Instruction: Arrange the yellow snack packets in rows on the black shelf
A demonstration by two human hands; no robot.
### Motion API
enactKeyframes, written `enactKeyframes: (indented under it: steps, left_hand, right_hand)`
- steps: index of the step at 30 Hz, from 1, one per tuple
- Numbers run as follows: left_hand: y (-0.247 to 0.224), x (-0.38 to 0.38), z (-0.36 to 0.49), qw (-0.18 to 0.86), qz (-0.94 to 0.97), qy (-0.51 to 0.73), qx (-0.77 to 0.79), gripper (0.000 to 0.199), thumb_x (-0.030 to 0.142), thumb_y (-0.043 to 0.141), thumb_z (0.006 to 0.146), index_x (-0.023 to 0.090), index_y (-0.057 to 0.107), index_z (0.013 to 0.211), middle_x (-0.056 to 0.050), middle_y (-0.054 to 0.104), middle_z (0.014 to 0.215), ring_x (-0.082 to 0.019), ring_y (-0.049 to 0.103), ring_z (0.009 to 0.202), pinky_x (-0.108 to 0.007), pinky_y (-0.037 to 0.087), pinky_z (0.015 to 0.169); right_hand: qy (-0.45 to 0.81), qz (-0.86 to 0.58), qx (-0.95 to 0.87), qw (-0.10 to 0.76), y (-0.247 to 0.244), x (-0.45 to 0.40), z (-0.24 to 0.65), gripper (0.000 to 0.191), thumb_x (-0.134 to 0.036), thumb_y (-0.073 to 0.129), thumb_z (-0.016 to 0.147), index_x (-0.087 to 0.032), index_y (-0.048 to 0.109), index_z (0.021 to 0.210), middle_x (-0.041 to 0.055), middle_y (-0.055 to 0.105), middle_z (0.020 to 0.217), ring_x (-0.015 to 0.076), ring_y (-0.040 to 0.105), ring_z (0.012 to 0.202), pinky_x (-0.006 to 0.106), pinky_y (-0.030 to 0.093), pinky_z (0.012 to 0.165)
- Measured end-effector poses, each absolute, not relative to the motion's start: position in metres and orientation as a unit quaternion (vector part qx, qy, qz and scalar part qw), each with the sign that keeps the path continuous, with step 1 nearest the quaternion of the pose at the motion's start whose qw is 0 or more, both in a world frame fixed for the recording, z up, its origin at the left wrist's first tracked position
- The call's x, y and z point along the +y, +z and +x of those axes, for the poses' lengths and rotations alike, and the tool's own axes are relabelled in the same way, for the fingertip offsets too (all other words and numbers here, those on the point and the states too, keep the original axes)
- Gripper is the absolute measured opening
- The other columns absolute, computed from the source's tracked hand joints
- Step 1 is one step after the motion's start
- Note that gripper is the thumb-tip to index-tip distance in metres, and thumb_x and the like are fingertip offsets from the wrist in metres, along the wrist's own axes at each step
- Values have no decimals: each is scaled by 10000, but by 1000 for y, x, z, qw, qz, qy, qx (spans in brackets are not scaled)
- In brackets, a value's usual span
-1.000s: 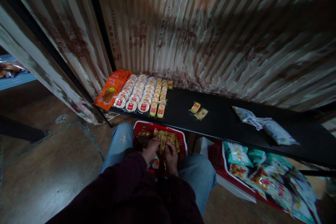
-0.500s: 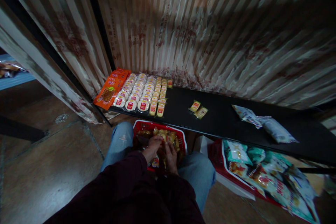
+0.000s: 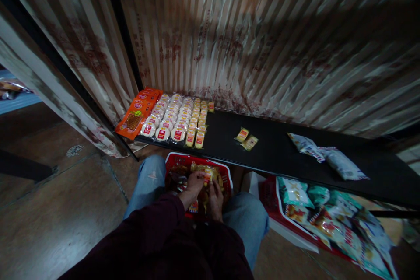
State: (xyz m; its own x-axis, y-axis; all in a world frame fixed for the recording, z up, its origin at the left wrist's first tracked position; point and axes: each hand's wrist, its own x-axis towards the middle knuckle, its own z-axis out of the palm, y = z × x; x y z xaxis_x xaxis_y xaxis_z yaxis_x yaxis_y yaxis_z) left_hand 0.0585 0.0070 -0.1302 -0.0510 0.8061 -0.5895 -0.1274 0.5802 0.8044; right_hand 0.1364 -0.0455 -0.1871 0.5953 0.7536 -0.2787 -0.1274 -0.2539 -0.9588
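Observation:
Both my hands are over a red basket (image 3: 226, 170) that sits between my knees and holds packaged snacks. My left hand (image 3: 194, 183) pinches the left edge of a small yellow packet (image 3: 208, 176) with a red label. Against the packet's lower right side rest the fingers of my right hand (image 3: 215, 197), bent round it. On the black shelf (image 3: 223, 133) stand rows of round white packaged crackers (image 3: 170, 118), with rows of small yellow packets (image 3: 197, 124) on their right and an orange bag (image 3: 138, 113) on their left.
Two loose yellow packets (image 3: 246, 138) lie mid-shelf. Two white bags (image 3: 341, 162) lie farther right. Below the shelf at the right, a second red basket (image 3: 282, 208) holds green and white snack bags. A pleated curtain (image 3: 197, 30) hangs behind the shelf; black posts stand left.
My hands have come slightly apart, and the yellow packet now shows its label between them. The view has shifted a little.

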Motion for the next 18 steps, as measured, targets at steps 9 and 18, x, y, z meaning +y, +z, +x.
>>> enactKeyframes:
  steps: [9, 18]
  left_hand:
    - [-116, 6, 61, 545, 435, 355, 623, 247, -11, 558, 732, 188, 700, 764, -50, 718, 926, -160, 637, 915, -265, 459, 914]
    - [-80, 10, 66, 504, 522, 376, 577, 242, 38, 542, 756, 207, 692, 841, -54, 682, 979, -182, 604, 955, -306, 440, 955]
  right_hand:
    - [322, -712, -255, 570, -192, -44, 143, 586, -627, 593, 685, -189, 681, 1065, 118, 704, 1138, 273, 630, 1059, 391, 479, 929]
    - [264, -717, -322, 558, -150, -32, 152, 546, -614, 536, 774, -187, 657, 1092, 107, 701, 1124, 257, 632, 1049, 344, 464, 905]
